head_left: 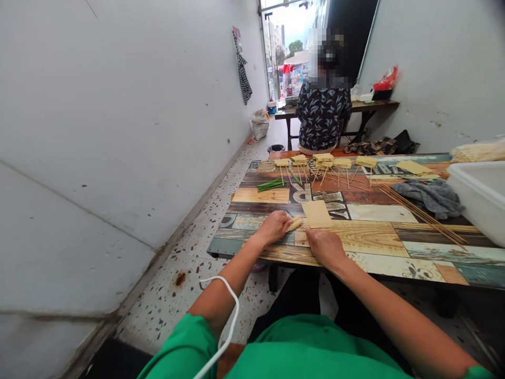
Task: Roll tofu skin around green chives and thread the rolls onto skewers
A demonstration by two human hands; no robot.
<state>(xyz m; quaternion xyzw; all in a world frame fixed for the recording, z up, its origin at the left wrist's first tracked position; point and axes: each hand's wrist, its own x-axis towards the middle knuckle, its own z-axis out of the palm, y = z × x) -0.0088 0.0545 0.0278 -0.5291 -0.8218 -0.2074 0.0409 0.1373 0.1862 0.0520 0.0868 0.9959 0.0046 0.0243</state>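
Near the front edge of the table, my left hand (275, 226) is closed on a pale yellow rolled sheet (295, 224), which looks like bean curd skin. My right hand (325, 247) is closed at the roll's right end, its fingertips pinching a thin wooden skewer that is mostly hidden. A flat square sheet (317, 214) of the same stuff lies just beyond my hands. Farther back, green stalks (271, 185) lie in a small bunch. Several skewered rolls (342, 164) line the table's far side, their sticks pointing toward me.
Loose wooden skewers (422, 215) lie at the right beside a crumpled grey cloth (430, 197). A white tub (479, 197) stands at the right edge. More flat sheets (413, 167) lie at the back. A person (324, 113) sits beyond the table, facing away. A wall (98, 131) runs along the left.
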